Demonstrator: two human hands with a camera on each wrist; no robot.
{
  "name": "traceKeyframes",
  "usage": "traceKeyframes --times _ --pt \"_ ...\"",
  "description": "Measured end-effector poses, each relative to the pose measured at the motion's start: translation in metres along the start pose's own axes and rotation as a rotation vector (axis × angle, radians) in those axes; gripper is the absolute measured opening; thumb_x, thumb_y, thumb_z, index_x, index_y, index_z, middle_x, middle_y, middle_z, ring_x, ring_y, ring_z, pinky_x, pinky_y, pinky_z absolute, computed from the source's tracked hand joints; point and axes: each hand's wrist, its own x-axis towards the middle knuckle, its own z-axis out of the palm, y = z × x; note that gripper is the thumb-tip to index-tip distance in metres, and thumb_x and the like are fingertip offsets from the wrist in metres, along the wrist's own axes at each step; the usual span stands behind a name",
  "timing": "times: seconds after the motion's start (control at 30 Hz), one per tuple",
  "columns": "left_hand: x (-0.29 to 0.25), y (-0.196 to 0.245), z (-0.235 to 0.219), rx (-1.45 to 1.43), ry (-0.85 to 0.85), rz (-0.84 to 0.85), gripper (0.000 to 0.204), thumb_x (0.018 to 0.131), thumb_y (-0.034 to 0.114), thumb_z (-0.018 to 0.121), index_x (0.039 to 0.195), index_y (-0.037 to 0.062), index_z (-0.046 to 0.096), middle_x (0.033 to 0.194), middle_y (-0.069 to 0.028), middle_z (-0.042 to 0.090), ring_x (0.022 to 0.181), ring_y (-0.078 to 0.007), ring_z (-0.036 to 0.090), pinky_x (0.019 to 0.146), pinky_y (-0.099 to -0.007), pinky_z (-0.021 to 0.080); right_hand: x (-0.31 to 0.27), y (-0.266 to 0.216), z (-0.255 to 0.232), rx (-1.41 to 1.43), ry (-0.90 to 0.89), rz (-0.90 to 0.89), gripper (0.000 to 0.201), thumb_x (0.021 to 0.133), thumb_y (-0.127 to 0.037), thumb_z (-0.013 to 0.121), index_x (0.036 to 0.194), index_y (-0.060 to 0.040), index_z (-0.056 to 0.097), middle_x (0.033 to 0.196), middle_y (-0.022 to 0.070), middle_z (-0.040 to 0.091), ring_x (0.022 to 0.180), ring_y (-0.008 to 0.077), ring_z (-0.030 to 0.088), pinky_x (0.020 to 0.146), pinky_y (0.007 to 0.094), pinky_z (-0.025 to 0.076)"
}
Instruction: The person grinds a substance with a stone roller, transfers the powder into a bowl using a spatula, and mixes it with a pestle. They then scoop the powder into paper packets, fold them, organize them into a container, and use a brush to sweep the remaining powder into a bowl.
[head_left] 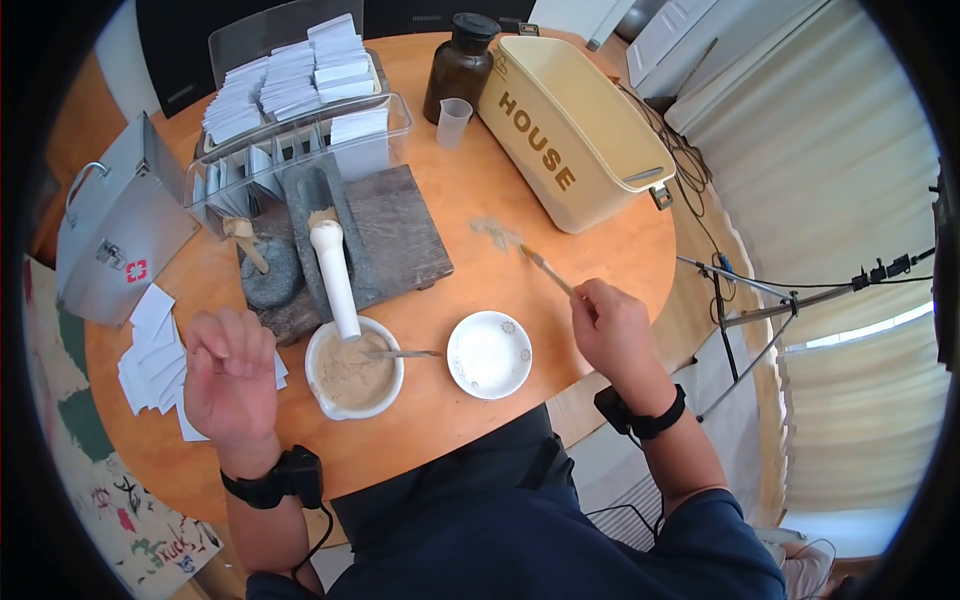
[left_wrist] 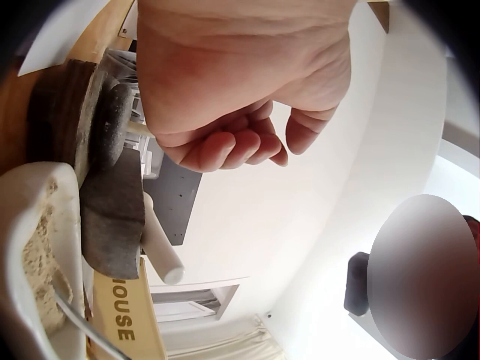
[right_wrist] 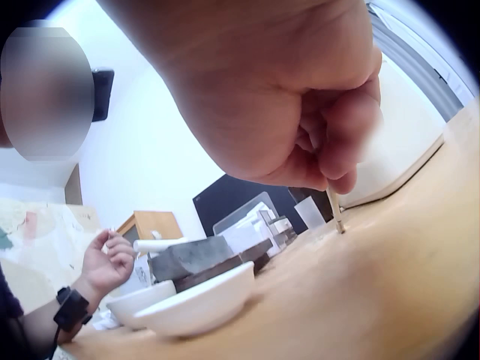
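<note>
My right hand (head_left: 612, 330) pinches a thin brush (head_left: 548, 272), its tip down on the table at a smear of powder (head_left: 490, 232). In the right wrist view the same hand (right_wrist: 277, 105) holds the brush (right_wrist: 336, 211) against the wood. My left hand (head_left: 232, 375) is raised, fingers loosely curled around nothing, left of a white mortar (head_left: 388, 398) of tan powder with a spoon (head_left: 408, 353) in it. In the left wrist view that hand (left_wrist: 240, 82) hangs in the air, holding nothing. A small white dish (head_left: 489, 354) sits between the hands.
A white pestle (head_left: 335, 280) leans from the stone grinder (head_left: 365, 250) on a dark board (head_left: 410, 225). Behind are envelope trays (head_left: 300, 150), a brown jar (head_left: 460, 75), a small cup (head_left: 453, 123) and a cream bin (head_left: 560, 150). Left: metal case (head_left: 130, 230), paper packets (head_left: 150, 360).
</note>
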Motion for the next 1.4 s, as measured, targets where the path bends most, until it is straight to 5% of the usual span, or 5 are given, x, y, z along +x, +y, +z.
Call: traceKeyframes --times 0.3,0.63,0.73,1.03,1.4 --pt "0.0 0.004 -0.003 0.016 0.009 0.018 0.022 0.099 0.024 0.055 0.088 0.0078 0.046 0.075 -0.0003 0.04 0.068 -0.0106 0.036 0.061 -0.026 0.031 -0.01 0.082 -0.036 0.107 -0.13 0.189 0.006 0.084 -0.003 0.067 0.089 -0.001 0.068 0.081 0.0144 0.068 0.074 0.0284 0.067 0.066 0.0343 0.052" --pt "0.001 0.001 -0.005 0.019 0.024 -0.004 0.021 0.098 0.023 0.056 0.087 0.0077 0.047 0.075 -0.0004 0.04 0.067 -0.0109 0.036 0.061 -0.0259 0.031 0.041 0.021 -0.004 0.162 -0.116 0.201 0.007 0.085 -0.008 0.067 0.087 -0.002 0.068 0.079 0.0157 0.068 0.07 0.0327 0.066 0.064 0.037 0.053" --pt "0.001 0.001 -0.001 -0.009 0.013 -0.012 0.018 0.097 0.018 0.057 0.089 0.0073 0.045 0.077 -0.0011 0.04 0.068 -0.0111 0.036 0.061 -0.0264 0.031 0.054 -0.005 -0.001 0.14 -0.047 -0.166 0.005 0.083 -0.008 0.067 0.085 -0.0036 0.067 0.076 0.0141 0.066 0.068 0.0339 0.064 0.062 0.0403 0.052" --pt "0.0 0.002 -0.001 0.015 0.045 -0.001 0.02 0.097 0.022 0.057 0.087 0.0073 0.048 0.074 -0.001 0.041 0.066 -0.0113 0.036 0.06 -0.026 0.03 0.064 -0.021 0.003 0.067 -0.103 -0.135 0.002 0.082 -0.006 0.066 0.083 -0.0051 0.067 0.074 0.0121 0.064 0.066 0.0322 0.063 0.058 0.0402 0.051" --pt "-0.001 0.003 -0.003 0.012 0.068 0.013 0.021 0.098 0.023 0.055 0.087 0.0066 0.048 0.073 -0.0009 0.04 0.066 -0.0115 0.036 0.06 -0.0261 0.031 0.078 -0.026 0.021 -0.021 -0.083 -0.589 0.014 0.079 -0.003 0.067 0.091 -0.0066 0.07 0.073 0.0071 0.056 0.068 0.026 0.061 0.057 0.0369 0.05"
